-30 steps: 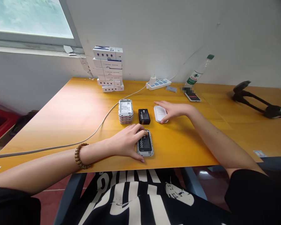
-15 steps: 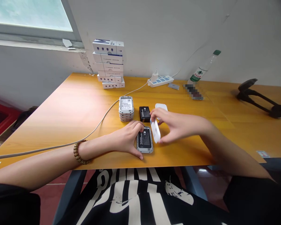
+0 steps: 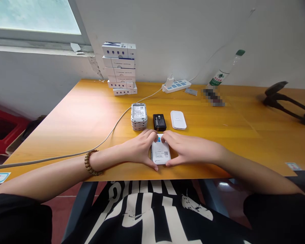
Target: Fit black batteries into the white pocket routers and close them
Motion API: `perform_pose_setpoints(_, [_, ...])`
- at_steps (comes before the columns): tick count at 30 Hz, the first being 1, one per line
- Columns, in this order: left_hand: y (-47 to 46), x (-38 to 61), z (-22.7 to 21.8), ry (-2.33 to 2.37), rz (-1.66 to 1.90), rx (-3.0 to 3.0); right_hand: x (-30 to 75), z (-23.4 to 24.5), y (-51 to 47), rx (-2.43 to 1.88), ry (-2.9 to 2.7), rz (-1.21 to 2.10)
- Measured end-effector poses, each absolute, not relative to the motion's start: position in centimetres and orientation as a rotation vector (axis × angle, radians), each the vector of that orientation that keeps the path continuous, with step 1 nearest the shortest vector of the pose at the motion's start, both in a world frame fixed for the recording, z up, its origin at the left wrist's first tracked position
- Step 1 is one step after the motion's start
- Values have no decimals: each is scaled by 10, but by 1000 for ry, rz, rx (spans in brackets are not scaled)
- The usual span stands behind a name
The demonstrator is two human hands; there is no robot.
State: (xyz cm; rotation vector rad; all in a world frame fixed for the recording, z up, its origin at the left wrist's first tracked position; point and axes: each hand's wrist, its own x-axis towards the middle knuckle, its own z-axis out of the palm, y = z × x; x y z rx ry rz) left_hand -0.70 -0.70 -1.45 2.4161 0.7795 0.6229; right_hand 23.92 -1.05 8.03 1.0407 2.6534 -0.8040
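Clearly, the wooden table carries everything, with white boxes piled at its far side, closed, their contents hidden. To the right stands a clear bottle with a green cap. Near the front edge, the left hand and right hand hold one white device from opposite sides, each with thumb and fingers parted around its ends. It lies flat, printed back up, a code square at its lower right; fingertips cover its far corners and part of a blue mark. Beyond the hands sit a stack of open-backed devices, a black battery block marked 3000mAh and a white cover.
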Motion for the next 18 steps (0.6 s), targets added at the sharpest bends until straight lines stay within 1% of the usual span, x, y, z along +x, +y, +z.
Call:
perform_pose_setpoints(3, [-7, -8, -14, 791, 600, 2401, 236, 70, -11, 1008, 2688, -689])
perform_pose_setpoints(6, [-6, -10, -12, 756, 594, 2402, 235, 66, -9, 987, 2704, -657])
perform_pose_setpoints(10, [-5, -12, -10, 719, 603, 2390, 235, 66, -5, 976, 2720, -686])
perform_pose_setpoints(14, [-7, -11, -9, 801, 574, 2377, 233, 68, 1, 1003, 2737, -729])
perform_pose_setpoints(18, [-11, -8, -7, 809, 589, 2441, 228, 72, 13, 1237, 2670, -841])
